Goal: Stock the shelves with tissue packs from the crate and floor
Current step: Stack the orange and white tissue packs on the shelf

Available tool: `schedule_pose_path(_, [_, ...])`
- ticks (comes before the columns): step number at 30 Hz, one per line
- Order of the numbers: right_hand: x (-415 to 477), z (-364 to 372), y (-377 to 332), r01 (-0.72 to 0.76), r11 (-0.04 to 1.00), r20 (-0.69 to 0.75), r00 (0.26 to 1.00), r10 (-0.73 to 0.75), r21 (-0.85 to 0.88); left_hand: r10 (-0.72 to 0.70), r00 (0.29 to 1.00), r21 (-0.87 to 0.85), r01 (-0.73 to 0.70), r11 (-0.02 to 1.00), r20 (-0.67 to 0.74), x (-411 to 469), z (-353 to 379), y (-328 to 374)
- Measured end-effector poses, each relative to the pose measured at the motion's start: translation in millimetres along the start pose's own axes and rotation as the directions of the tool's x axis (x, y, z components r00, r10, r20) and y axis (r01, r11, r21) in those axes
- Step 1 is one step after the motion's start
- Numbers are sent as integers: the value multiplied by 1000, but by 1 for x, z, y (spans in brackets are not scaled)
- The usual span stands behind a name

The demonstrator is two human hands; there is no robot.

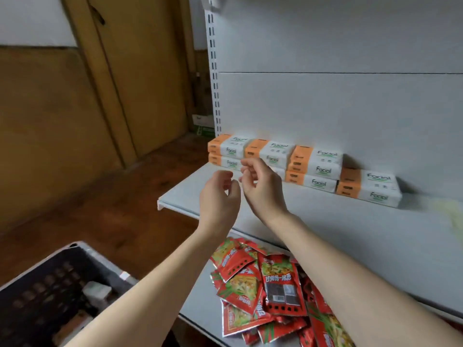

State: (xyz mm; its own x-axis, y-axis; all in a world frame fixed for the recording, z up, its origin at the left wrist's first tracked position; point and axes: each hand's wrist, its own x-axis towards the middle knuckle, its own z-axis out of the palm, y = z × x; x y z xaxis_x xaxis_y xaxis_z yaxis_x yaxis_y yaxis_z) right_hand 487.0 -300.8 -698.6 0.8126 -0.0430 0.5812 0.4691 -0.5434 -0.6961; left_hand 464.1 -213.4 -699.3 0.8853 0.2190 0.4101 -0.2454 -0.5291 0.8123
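Start from the tissue packs (pixel 313 166), lined up in short stacks at the back of the shelf (pixel 350 234), just beyond the left grip (pixel 220 196) and right grip (pixel 263 189) and trailing off to the right of them. Judge the far-right stack one pack short of the rest. Note both grips close together above the shelf, fingers loosely curled, holding nothing. Reach down and left, below the left grip, into the crate (pixel 62 271), probably holding a white pack (pixel 96 291). Take it flat between both grips, lift well clear of the snack packets (pixel 263 284) underneath, and square it on the low stack, label forward, edges flush.
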Motion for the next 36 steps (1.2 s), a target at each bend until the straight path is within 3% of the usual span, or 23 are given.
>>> schedule_pose_path(4, [-27,63,-52,48,988,189,979,-77,149,-34,987,97,50,994,-159,-21,-90,-51])
schedule_pose_path(8, [-68,137,-84,-61,978,481,875,-44,202,-217,945,187,265,946,-244,-53,-169,-105])
schedule_pose_path(13, [-137,229,-101,-211,962,678,735,38,175,-370,892,275,436,857,-262,-95,-233,-178])
schedule_pose_path(17, [-179,293,-105,-252,962,750,656,90,105,-466,861,362,508,781,-202,-122,-273,-248])
schedule_pose_path(22, [-216,356,-120,-243,970,832,540,124,14,-565,822,679,459,573,-79,-146,-328,-334])
schedule_pose_path(25, [-230,377,-132,-124,990,901,418,113,-67,-630,777,886,294,360,-2,-159,-357,-368])
schedule_pose_path(28, [-237,389,-142,-11,991,936,326,129,-133,-638,770,978,133,162,1,-166,-379,-389])
schedule_pose_path(30, [-243,395,-147,50,984,950,275,149,-169,-640,769,986,117,120,-14,-168,-387,-403])
schedule_pose_path(33, [-250,401,-150,103,973,963,196,182,-205,-651,759,973,167,158,-24,-169,-390,-417])
schedule_pose_path(36, [-253,406,-149,128,966,963,182,201,-226,-650,759,965,193,179,-31,-166,-392,-423])
